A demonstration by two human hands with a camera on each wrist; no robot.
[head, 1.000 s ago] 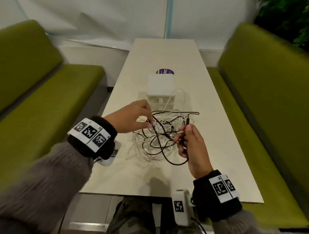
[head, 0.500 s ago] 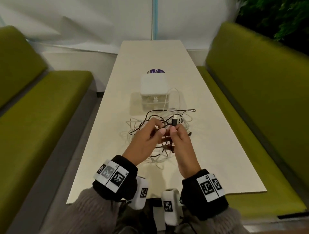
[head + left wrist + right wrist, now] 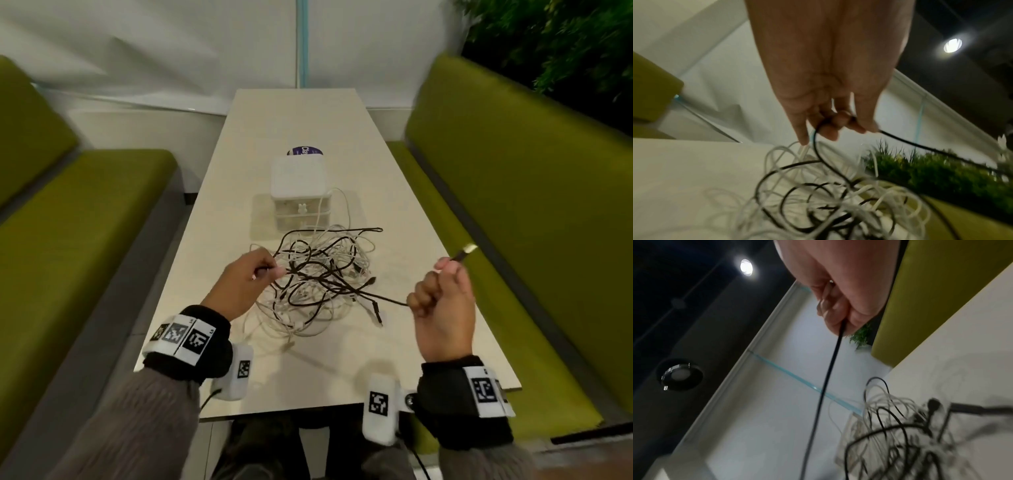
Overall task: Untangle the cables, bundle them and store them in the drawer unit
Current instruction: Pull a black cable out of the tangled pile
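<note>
A tangle of black and white cables (image 3: 318, 281) lies on the cream table (image 3: 301, 120), in front of a small white drawer unit (image 3: 298, 192). My left hand (image 3: 251, 277) pinches a black cable (image 3: 818, 155) at the pile's left edge. Over the table's right side my right hand (image 3: 442, 291) is closed in a fist round the black cable (image 3: 383, 297), whose USB plug (image 3: 466, 251) sticks out above the fist. That cable runs taut from the fist into the pile. A white cable (image 3: 342, 205) loops up against the drawer unit.
Green benches flank the table, one on the left (image 3: 68, 222) and one on the right (image 3: 513, 205). A round purple sticker (image 3: 305, 150) shows behind the drawer unit. White walls close the far end; plants (image 3: 548, 41) stand behind the right bench.
My hands have parted: the right one pulled the black cable's plug end out to the right and up, drawing the cable taut. The left stayed at the pile.
</note>
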